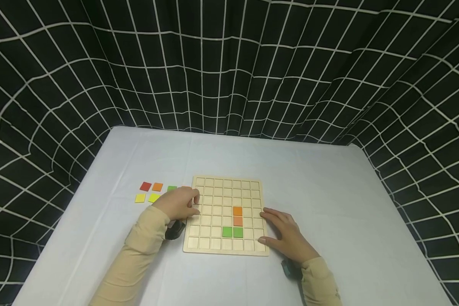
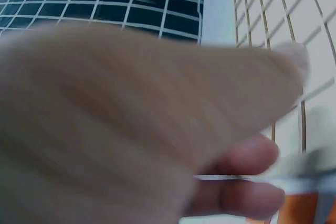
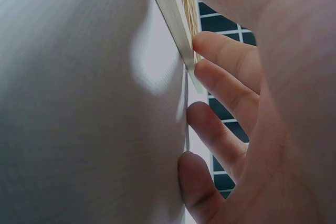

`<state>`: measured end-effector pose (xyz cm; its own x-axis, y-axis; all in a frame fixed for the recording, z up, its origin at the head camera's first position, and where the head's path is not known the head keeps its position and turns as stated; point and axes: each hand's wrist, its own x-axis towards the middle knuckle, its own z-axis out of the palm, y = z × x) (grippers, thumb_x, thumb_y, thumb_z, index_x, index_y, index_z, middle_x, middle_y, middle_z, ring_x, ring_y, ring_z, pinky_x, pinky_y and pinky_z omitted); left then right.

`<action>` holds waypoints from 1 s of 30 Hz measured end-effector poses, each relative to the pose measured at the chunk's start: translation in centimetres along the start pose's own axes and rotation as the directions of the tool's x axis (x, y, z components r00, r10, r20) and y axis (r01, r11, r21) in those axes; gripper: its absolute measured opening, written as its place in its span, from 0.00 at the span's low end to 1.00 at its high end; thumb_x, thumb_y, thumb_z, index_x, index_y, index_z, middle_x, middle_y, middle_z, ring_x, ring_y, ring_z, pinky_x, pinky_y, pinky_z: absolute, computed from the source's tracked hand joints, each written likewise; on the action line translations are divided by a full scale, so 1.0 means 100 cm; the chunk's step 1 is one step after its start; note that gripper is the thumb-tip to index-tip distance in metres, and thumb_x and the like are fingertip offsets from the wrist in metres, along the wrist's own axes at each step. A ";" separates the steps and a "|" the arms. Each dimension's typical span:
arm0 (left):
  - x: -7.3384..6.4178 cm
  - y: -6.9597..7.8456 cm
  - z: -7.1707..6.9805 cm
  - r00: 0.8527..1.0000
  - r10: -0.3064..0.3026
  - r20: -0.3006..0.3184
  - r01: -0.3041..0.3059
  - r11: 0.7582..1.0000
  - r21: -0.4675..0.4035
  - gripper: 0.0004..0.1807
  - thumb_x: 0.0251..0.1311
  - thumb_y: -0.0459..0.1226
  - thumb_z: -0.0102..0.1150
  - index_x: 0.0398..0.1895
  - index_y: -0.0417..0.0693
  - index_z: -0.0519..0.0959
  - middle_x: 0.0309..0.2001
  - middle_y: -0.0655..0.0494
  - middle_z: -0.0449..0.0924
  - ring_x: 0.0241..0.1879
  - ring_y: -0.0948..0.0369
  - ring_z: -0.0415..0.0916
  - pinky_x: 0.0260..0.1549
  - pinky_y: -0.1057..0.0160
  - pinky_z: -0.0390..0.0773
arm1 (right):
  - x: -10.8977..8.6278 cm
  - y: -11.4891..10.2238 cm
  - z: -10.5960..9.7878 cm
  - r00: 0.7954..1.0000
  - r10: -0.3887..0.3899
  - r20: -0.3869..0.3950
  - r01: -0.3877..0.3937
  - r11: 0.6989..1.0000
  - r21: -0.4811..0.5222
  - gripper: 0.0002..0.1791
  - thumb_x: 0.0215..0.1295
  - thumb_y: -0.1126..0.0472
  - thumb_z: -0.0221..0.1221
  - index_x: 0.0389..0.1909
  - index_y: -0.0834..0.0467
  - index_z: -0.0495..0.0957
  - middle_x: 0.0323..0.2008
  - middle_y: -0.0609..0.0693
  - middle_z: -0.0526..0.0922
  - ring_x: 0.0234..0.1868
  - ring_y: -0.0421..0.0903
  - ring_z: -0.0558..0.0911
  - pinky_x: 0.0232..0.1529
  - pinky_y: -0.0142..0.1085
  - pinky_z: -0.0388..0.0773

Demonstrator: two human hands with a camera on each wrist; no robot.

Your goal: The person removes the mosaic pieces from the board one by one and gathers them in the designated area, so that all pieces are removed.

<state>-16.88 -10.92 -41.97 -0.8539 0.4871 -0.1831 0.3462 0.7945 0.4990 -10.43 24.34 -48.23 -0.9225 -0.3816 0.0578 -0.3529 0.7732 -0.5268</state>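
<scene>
A wooden grid board (image 1: 216,199) lies on the white table. Set in its cells are an orange tile (image 1: 237,211), a salmon tile (image 1: 238,221) and two green tiles (image 1: 238,232). My left hand (image 1: 177,202) is over the board's left edge, fingers loosely bent, thumb (image 2: 247,77) apart from them; no held tile shows. Orange patches (image 2: 298,209) appear beyond its fingertips in the left wrist view. Against the board's right edge rest the spread fingertips of my right hand (image 1: 284,233). In the right wrist view, fingers (image 3: 226,59) touch the board's side (image 3: 170,11).
Left of the board lie loose tiles: a red tile (image 1: 145,186), an orange tile (image 1: 157,187), two yellow tiles (image 1: 140,198) and a green tile (image 1: 171,188) partly behind my left hand. A black curtain with white grid lines (image 1: 222,63) surrounds the table (image 1: 310,178).
</scene>
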 end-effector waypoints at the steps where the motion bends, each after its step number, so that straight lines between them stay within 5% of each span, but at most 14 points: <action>1: 0.001 0.001 0.001 1.000 0.025 -0.017 -0.025 1.000 0.012 0.11 0.53 0.40 0.66 0.31 0.49 0.73 0.22 0.61 0.68 0.24 0.65 0.67 0.25 0.66 0.67 | 0.000 0.000 0.000 1.000 0.004 0.003 -0.004 1.000 -0.004 0.41 0.51 0.38 0.66 0.66 0.45 0.67 0.68 0.44 0.66 0.65 0.51 0.63 0.63 0.57 0.62; 18: 0.008 0.033 0.024 0.963 0.240 -0.126 -0.232 0.970 0.075 0.14 0.58 0.42 0.64 0.22 0.55 0.69 0.21 0.66 0.63 0.22 0.68 0.63 0.23 0.70 0.64 | 0.002 0.001 0.002 1.000 0.005 0.008 -0.004 1.000 -0.009 0.41 0.51 0.38 0.66 0.66 0.45 0.67 0.68 0.43 0.66 0.65 0.51 0.64 0.63 0.56 0.62; 30: 0.015 0.053 0.054 0.923 0.380 -0.054 -0.374 0.922 0.097 0.10 0.55 0.44 0.66 0.28 0.52 0.76 0.25 0.62 0.72 0.23 0.70 0.66 0.26 0.69 0.68 | 0.000 0.000 0.001 1.000 0.020 0.004 -0.020 1.000 -0.012 0.41 0.51 0.39 0.67 0.66 0.46 0.68 0.68 0.44 0.66 0.65 0.51 0.64 0.63 0.57 0.62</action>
<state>-14.19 -3.97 -44.18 -0.6777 0.7324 0.0664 0.6767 0.5857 0.4461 -10.45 24.30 -48.35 -0.9287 -0.3682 0.0436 -0.3362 0.7868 -0.5175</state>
